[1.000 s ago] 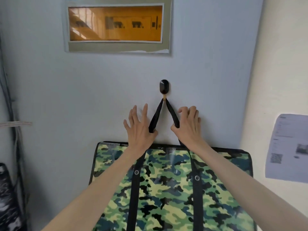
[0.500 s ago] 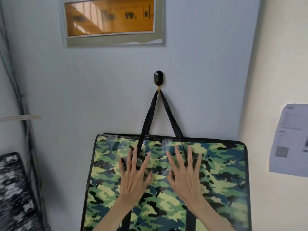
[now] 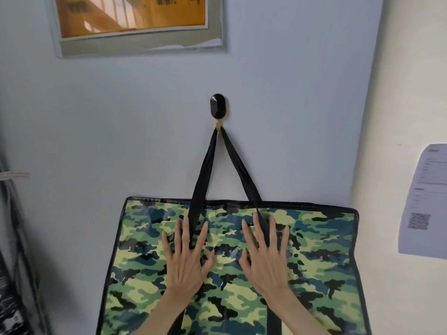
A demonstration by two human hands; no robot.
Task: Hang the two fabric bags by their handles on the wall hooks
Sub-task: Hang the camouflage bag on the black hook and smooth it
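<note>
One camouflage bag [image 3: 314, 257], one black wall hook [image 3: 218, 108], two hands, one framed panel [image 3: 135, 22], one printed sheet [image 3: 425, 204].

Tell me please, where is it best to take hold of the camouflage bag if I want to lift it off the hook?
Probably by the black handle straps, just below the hook. They run up from the camouflage bag to a narrow peak there. Come from the front and close the fingers around both straps; the bag's face is flat and offers no grip.

The bag [image 3: 314, 257] was hung by its handles [image 3: 242, 165] from the wall hook [image 3: 218, 106] at twelve o'clock. Both hands, the left hand [image 3: 187, 259] and the right hand [image 3: 264, 259], were laid flat on it. A paper sheet [image 3: 423, 204] was seen at three o'clock, and possibly another bag [image 3: 9, 298] at eight.
</note>
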